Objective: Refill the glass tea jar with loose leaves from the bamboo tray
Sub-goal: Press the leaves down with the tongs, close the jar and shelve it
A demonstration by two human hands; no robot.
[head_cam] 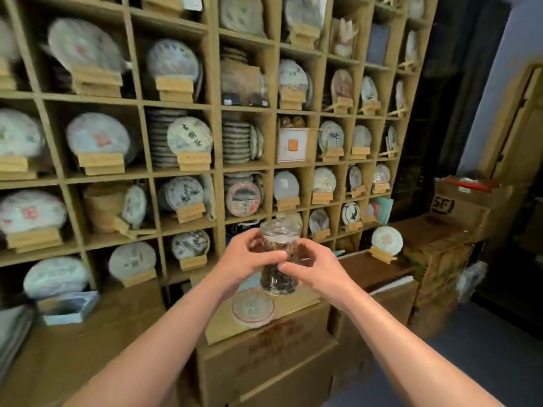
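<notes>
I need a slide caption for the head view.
Both hands hold a lidded clear glass jar of dark tea leaves before wooden shelves.

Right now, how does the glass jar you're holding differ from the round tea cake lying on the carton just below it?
The glass jar is upright, held off the carton by the left hand and right hand; the tea cake lies flat on the carton. The jar is clear, showing dark loose leaves; the cake is wrapped in pale paper. The jar is tall and lidded, the cake a flat disc. Both are round.
</notes>
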